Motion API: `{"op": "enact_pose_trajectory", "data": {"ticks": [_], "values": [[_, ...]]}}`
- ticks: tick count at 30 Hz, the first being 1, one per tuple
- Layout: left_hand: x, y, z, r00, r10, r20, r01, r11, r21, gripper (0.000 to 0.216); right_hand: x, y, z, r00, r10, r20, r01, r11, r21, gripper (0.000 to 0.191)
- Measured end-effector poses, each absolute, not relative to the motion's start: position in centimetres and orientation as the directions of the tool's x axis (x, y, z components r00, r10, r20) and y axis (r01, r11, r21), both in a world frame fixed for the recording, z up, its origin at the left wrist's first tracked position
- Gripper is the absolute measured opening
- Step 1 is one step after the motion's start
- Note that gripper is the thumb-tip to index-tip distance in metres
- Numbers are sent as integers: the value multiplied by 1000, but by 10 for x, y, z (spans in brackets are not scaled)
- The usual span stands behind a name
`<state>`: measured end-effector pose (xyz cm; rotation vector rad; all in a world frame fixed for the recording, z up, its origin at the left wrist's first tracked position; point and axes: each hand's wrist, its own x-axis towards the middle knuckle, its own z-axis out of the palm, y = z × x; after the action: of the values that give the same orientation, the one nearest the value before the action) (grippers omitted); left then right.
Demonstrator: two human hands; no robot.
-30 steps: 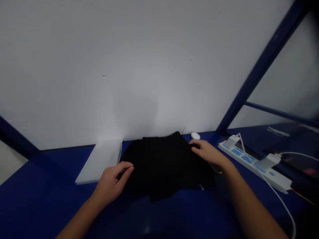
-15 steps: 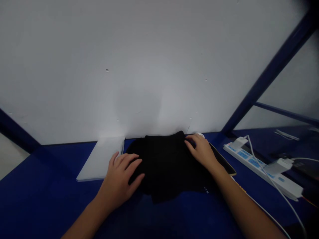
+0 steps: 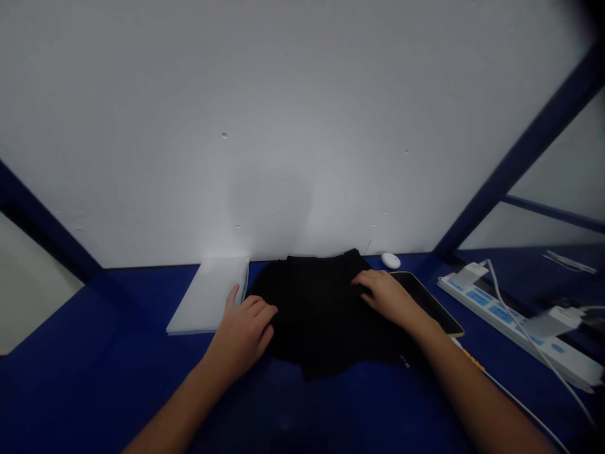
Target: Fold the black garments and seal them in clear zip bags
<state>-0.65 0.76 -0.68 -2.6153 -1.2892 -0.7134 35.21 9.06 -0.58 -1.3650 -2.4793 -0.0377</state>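
Now left hand [image 3: 244,327] flat, fingers spread on black cloth [image 3: 316,315], right hand [image 3: 387,296] likewise, grasping nothing.

No text, label, brand, number or sign can be read anywhere, neither on the black cloth [image 3: 316,309] nor on the white power strip [image 3: 515,321] lying to the right of that cloth.

This looks like a plain workstation in a workshop or lab: a blue table [image 3: 94,378] set against a bare white wall [image 3: 283,113], blue metal frame struts [image 3: 515,157] rising from the table, and a power strip [image 3: 515,328] with chargers on its right side.
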Motion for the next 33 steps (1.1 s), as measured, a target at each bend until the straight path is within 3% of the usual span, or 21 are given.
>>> {"op": "enact_pose_trajectory", "data": {"ticks": [5, 9, 11, 13, 16, 19, 21, 24, 27, 30, 33], "values": [[-4, 1, 4, 541, 617, 571, 729, -683, 49, 29, 349, 111, -2, -395, 721, 570, 887, 461, 32, 40], [4, -7, 5, 572, 488, 659, 642, -767, 11, 30, 341, 102, -1, -375, 806, 458, 926, 350, 141, 53], [10, -10, 3, 571, 428, 701, 604, -797, -5, 30, 328, 79, 4, -371, 862, 347, 929, 352, 119, 62], [14, -13, -1, 568, 382, 729, 568, -823, -11, 31, 307, 49, 14, -458, 857, 234, 879, 476, -21, 73], [19, -17, -6, 565, 342, 751, 509, -861, 9, 34, 269, 7, 32, -677, 721, 150, 656, 683, -320, 78], [21, -23, -9, 518, 365, 773, 446, -887, 120, 30, 238, -18, 43, -708, 677, 201, 530, 697, -483, 42], [22, -28, -7, 435, 442, 785, 369, -882, 292, 25, 229, -26, 45, -715, 660, 231, 475, 701, -532, 22], [22, -31, 2, 346, 621, 703, 178, -779, 601, 63, 232, -35, 47, -674, 697, 245, 409, 628, -662, 7], [27, -30, 15, 516, 719, 466, 51, -569, 821, 89, 247, -39, 51, -577, 791, 206, 369, 477, -798, 13], [40, -25, 20, 655, 696, 294, 43, -423, 905, 88, 264, -27, 49, -436, 875, 210, 339, 376, -863, 18], [59, -18, 9, 606, 769, 203, 104, -329, 938, 82, 279, 3, 34, -270, 938, 215, 339, 302, -891, 23]]}}
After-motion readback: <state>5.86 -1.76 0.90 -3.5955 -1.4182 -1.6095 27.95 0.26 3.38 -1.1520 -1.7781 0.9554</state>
